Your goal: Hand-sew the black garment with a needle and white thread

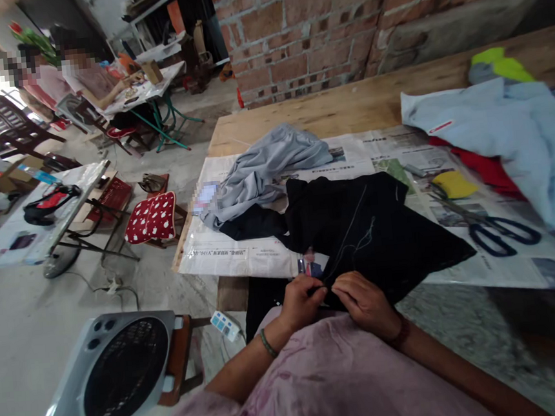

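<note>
A black piece of cloth (350,214) lies spread over the table's near edge, and part of it hangs down by my lap. My left hand (301,302) pinches the cloth's near edge. Close beside it, my right hand (366,302) is closed with thumb and fingertips together; what lies between them is too small to make out. A pale thread (364,238) runs in loose loops over the black cloth towards my fingers. Grey cloth (273,160) lies crumpled just beyond. To the right rest dark-handled scissors (496,234) and a yellow piece (455,184).
Newspaper (243,259) under clear plastic covers the wooden table (241,127). Light blue garments (498,124) are heaped at right. A fan (126,370) stands at lower left, near a power strip (225,326) and a red cushioned stool (151,218). People sit at another table (164,82).
</note>
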A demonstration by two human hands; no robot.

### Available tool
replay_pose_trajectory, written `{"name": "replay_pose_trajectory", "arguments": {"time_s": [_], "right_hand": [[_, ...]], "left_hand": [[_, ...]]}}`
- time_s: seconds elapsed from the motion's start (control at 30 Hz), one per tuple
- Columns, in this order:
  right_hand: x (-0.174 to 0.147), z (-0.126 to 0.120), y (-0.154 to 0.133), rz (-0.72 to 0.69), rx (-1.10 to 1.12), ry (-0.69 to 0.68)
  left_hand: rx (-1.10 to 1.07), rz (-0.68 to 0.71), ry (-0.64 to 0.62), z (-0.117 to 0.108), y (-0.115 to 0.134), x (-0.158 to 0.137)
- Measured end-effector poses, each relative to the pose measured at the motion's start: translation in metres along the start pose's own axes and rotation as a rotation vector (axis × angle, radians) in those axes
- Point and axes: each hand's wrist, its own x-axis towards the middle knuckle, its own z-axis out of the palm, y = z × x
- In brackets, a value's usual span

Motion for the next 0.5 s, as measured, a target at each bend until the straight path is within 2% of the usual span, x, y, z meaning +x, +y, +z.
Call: {"name": "replay_pose_trajectory", "arguments": {"time_s": [0.07,0.17,0.37,0.5], "right_hand": [[0.0021,-0.0014,-0.0025,-0.025,-0.017,0.024],[0.0024,-0.0036,-0.0034,-0.076,-0.03,0.052],[-0.0018,-0.0017,0.0011,-0.273,-0.099,0.064],[-0.0019,0.0017,0.0001,-0.359,-0.117,0.048]], "left_hand": [[0.074,0.05,0.036,0.0011,-0.001,0.0003],[0.089,0.045,0.049,0.0007,-0.003,0.0007],[-0.07,-0.125,-0.078,-0.0027,-0.0016,0.0004],[-0.097,-0.204,-0.107,-0.0015,0.0016,0.0008]]}}
